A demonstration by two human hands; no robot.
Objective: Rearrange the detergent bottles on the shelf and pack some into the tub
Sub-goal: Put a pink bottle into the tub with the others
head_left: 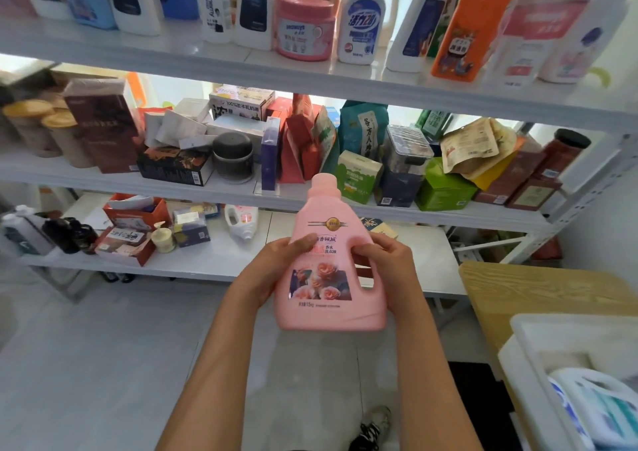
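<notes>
Mid-frame we grip the pink detergent bottle (329, 271) with left hand (276, 271) and right hand (386, 260), next likely lowering it into the lower-right tub (528, 374)

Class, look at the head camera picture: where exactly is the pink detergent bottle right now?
The pink detergent bottle is mid-frame, upright, held off the shelves by the left hand and right hand, left of the white tub.

A dark red carton (103, 122) stands on the middle shelf beside tan canisters (51, 133) (gold-lidded). Further right sit a black round jar (233, 155) and a green box (445, 185). A wooden table (538, 292) stands at the right.
</notes>
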